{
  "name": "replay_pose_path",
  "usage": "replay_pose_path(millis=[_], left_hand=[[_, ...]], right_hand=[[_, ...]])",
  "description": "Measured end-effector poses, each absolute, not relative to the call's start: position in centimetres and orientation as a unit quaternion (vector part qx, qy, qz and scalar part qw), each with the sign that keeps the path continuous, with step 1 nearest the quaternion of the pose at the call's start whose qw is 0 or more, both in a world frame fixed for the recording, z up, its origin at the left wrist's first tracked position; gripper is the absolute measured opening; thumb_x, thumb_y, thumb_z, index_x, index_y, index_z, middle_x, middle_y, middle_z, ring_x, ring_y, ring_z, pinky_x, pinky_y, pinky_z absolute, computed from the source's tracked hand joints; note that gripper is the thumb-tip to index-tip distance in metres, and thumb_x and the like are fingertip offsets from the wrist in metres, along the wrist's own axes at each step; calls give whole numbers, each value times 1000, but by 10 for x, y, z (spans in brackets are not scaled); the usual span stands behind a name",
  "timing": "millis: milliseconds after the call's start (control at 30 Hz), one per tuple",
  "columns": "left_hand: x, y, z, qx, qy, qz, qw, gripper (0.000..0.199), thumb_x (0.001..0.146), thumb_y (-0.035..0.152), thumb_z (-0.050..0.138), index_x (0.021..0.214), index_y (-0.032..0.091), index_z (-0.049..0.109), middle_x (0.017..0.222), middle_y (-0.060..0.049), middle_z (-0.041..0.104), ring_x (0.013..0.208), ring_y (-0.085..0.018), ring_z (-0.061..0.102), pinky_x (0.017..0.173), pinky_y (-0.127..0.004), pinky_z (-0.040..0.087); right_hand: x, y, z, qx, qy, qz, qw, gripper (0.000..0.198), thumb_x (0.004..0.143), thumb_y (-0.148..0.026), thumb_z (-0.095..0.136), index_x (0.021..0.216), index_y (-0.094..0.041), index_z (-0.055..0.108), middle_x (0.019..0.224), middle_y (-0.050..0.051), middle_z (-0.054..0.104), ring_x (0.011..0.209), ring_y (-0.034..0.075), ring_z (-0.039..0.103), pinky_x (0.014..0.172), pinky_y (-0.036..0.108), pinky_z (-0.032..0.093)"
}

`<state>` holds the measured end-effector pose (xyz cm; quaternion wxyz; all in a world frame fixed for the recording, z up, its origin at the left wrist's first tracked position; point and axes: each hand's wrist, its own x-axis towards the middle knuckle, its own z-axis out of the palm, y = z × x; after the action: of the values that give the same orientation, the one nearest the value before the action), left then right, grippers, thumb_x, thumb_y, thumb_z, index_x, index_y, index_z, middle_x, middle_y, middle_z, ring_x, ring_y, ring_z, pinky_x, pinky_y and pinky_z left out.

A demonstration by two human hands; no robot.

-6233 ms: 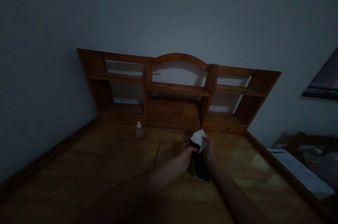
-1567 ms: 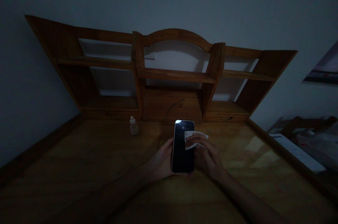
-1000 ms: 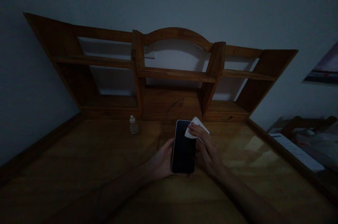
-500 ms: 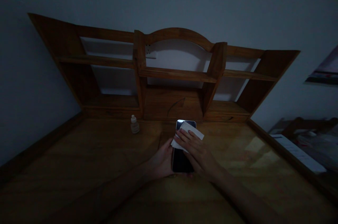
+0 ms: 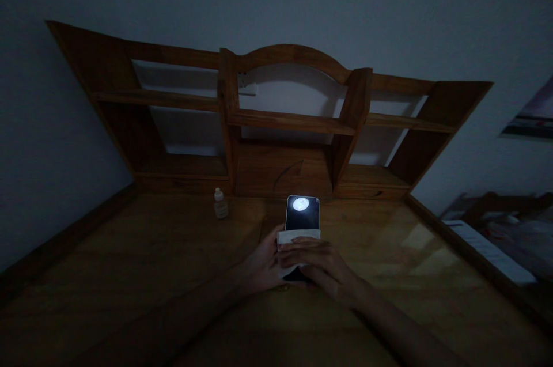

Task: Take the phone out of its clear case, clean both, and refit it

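Observation:
A dark-faced smartphone (image 5: 298, 220) is held above the wooden desk, with a bright round light reflection near its top. My left hand (image 5: 264, 263) grips it along the left edge and from beneath, its fingers mostly hidden behind the phone. Across the middle of the screen lies a folded white cloth or tissue (image 5: 298, 234). My right hand (image 5: 322, 263) presses this wipe against the glass, fingers close together and pointing left. The lower part of the screen is largely covered by that hand. A small white-capped bottle (image 5: 220, 207) stands to the left, apart from both hands.
The wooden desk (image 5: 173, 263) backs onto a wooden shelf unit (image 5: 289, 120) with an arched top. Behind it, a white power socket (image 5: 247, 89) is on the wall. Beyond the raised right edge are white papers (image 5: 488, 252) and a wooden chair back (image 5: 514, 205).
My right hand has slid the white wipe down from the phone's upper half to its middle and turned it level. The upper screen is uncovered. My left hand keeps its hold.

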<state>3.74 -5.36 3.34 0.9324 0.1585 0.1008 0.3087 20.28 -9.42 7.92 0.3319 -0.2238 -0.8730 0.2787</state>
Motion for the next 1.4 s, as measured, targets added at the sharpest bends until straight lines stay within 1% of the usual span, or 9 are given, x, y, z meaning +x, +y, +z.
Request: replay_pose_path(millis=[100,200,433,567,733,900,1033,1233,1400], left_hand=[[36,-55,38,112,113,300,941,45,98,40,40,65,12,50,52,2,33,43,-7,35,46,-18,33],[34,-58,43,140,159,288,934,45,96,43,45,64,13,51,50,2,32,42,-8,34,45,-20,30],[29,-59,45,185,146,293,927,32,93,43,51,85,15,64,75,-7,57,69,-17,55,70,-27,40],[30,-60,46,178,111,281,936,37,97,42,44,92,11,65,86,-10,61,82,-20,57,82,-31,41],[30,-60,45,170,74,266,946,43,99,42,39,98,6,64,93,-12,63,87,-21,59,85,-33,41],[29,-57,41,160,39,271,948,41,100,40,39,92,8,64,83,-8,62,79,-17,58,82,-30,43],[26,-58,43,198,77,252,944,45,99,47,40,111,9,61,100,-13,62,94,-26,57,90,-45,42],[24,-60,45,198,94,269,938,39,98,44,43,116,14,60,109,-14,60,103,-30,55,94,-58,39],[24,-61,45,202,95,272,936,42,97,45,43,117,11,60,109,-15,60,102,-31,56,94,-56,40]], right_hand=[[203,-94,79,-212,-866,299,340,31,100,-24,38,117,-25,64,117,2,70,115,16,60,106,40,40],[203,-95,80,-203,-861,317,341,33,100,-29,36,113,-23,66,114,4,71,110,17,63,100,38,45],[204,-97,81,-213,-848,346,339,38,98,-28,34,94,-20,71,97,5,74,94,18,68,89,34,51],[205,-97,78,-228,-863,301,336,39,95,-26,32,84,-18,69,83,6,72,79,18,68,77,33,51],[206,-97,74,-232,-884,204,351,35,91,-24,33,78,-19,65,71,5,67,67,19,61,68,33,47],[213,-93,70,-259,-854,247,377,36,93,-24,33,82,-20,67,76,5,69,72,19,63,71,34,49],[221,-87,66,-290,-807,293,424,33,93,-23,38,87,-21,69,84,4,70,79,19,65,74,33,50],[222,-85,65,-328,-755,323,468,29,94,-23,40,94,-21,69,95,6,70,90,22,64,81,36,50],[220,-85,72,-372,-726,304,492,30,98,-29,37,103,-24,66,107,6,67,102,24,62,89,38,49]])
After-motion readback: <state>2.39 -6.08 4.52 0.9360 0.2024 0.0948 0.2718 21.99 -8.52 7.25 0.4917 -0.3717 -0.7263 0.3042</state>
